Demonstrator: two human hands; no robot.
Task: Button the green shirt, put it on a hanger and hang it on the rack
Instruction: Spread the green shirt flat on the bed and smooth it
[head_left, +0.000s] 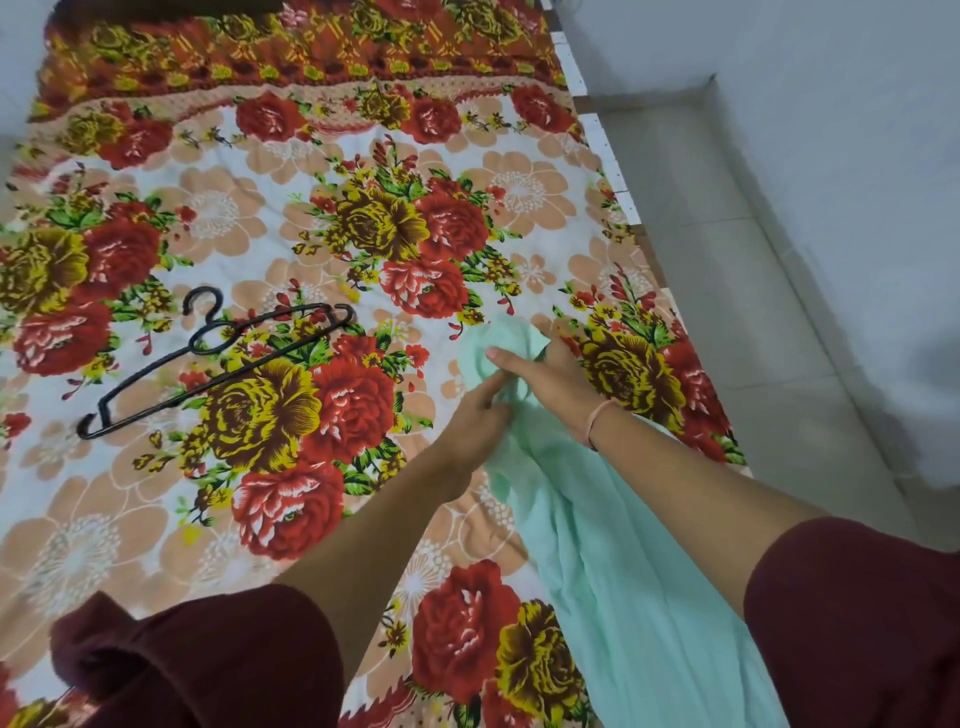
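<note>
Green shirt (623, 571) lies along the right side of the bed (249, 171), on the floral sheet. Left hand (475, 418) and right hand (558, 384) both pinch bunched fabric at its far end, hands touching. Black hanger (223, 375) lies flat, well apart to the left.

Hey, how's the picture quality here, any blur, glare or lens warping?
Head view: soft even light, no glare; wide-angle lens bows the bed edge; left hand and right hand on the green shirt look slightly soft; black hanger is sharp.
</note>
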